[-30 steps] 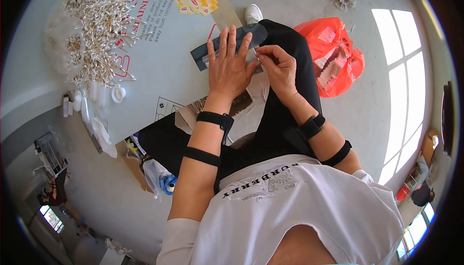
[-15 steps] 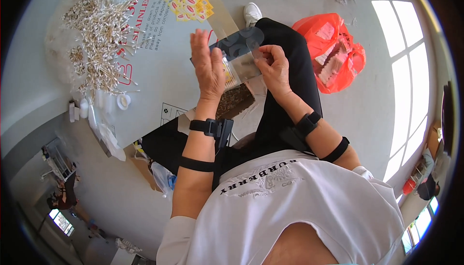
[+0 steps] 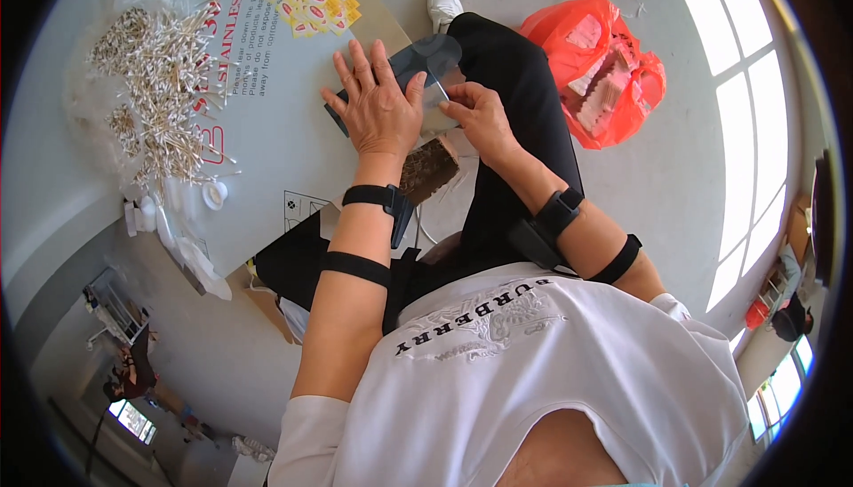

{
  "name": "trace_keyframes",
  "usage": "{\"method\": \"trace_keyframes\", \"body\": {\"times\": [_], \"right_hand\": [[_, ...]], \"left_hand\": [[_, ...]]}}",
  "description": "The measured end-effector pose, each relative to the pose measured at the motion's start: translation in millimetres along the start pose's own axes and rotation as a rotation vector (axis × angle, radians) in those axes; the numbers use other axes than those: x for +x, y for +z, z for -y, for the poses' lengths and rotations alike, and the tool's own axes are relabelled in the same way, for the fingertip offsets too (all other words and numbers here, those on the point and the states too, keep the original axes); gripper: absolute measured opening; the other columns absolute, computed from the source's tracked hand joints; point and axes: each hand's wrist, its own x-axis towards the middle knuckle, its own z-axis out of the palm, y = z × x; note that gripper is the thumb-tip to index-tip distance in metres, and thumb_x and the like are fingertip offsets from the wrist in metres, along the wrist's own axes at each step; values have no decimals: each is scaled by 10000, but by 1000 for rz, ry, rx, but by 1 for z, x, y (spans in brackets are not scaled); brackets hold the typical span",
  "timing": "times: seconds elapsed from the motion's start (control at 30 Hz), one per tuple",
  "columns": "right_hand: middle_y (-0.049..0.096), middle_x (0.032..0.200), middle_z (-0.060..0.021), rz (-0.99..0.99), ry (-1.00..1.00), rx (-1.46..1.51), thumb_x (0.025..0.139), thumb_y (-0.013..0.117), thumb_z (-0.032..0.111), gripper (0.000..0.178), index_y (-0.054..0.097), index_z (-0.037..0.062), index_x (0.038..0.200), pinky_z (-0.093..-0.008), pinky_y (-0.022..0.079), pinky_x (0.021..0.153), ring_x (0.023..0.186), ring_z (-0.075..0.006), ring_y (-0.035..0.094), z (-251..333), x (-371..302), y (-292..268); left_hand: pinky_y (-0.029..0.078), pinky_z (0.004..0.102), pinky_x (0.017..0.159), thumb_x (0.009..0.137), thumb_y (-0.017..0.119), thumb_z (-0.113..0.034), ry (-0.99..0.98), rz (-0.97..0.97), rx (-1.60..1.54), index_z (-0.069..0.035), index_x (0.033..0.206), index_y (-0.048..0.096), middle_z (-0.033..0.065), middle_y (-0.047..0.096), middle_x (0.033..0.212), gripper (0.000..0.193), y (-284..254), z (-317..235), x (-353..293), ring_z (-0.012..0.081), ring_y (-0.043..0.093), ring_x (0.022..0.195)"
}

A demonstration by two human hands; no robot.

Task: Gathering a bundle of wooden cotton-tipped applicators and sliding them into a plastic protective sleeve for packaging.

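My left hand [image 3: 380, 114] lies flat with its fingers spread, palm down over a dark grey plate [image 3: 410, 62] at the edge of the table. My right hand [image 3: 480, 121] pinches the edge of a clear plastic bag [image 3: 435, 96], thumb against forefinger. Most of the bag is hidden under my left hand, so its contents do not show. Just below the hands stands a small open cardboard box [image 3: 430, 170], brown inside, with thin pieces at its bottom that I cannot make out.
A heap of cotton swabs [image 3: 160, 100] in clear plastic covers the table's left side. Yellow and white cards [image 3: 315, 3] lie at its far edge. A white tape roll [image 3: 214, 195] is near the front left. On the floor at right sits a red plastic bag [image 3: 555, 34] holding pink packs.
My left hand has turned from a raised, edge-on pose to flat and spread over the bag. The swabs seen in the bag are now covered. My right hand keeps its pinch.
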Motion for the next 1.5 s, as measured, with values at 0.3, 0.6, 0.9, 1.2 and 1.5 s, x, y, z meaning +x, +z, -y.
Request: {"method": "trace_keyframes", "body": {"times": [0.3,0.6,0.9,1.2,1.5], "right_hand": [[679,931,-160,-309,-500,-370,793,706,61,306,630,-30,1074,-372,526,774,834,-286,661,10,-11,2],[694,869,-152,54,-400,-765,720,788,167,388,639,-17,1027,-377,534,711,778,-300,672,33,-19,44],[634,768,32,355,-298,-174,707,796,54,237,701,-4,917,-235,444,608,682,-52,536,61,-35,31],[573,752,20,429,-474,-106,718,783,20,207,702,0,906,-232,398,570,641,-51,476,81,-73,35],[547,769,-3,492,-624,-142,714,773,5,222,695,-8,921,-253,403,592,665,-72,473,82,-92,42]], "left_hand": [[366,458,1041,983,536,-256,-252,-328,-680,6,1291,502,224,491,1336,405,-11,59,-23,367,445,1266],[540,312,673,780,811,-198,-637,52,-904,91,986,650,157,707,854,390,-16,43,-48,198,679,714],[508,249,742,770,829,-76,-508,74,-1518,18,1023,688,49,700,934,305,-68,30,-68,113,640,805],[503,251,756,732,825,-47,-80,-245,-1313,-12,926,702,27,681,911,232,-111,23,-94,114,619,814],[489,246,763,759,801,-14,82,-393,-1143,-16,910,683,14,663,909,191,-121,28,-117,109,597,821]]}}
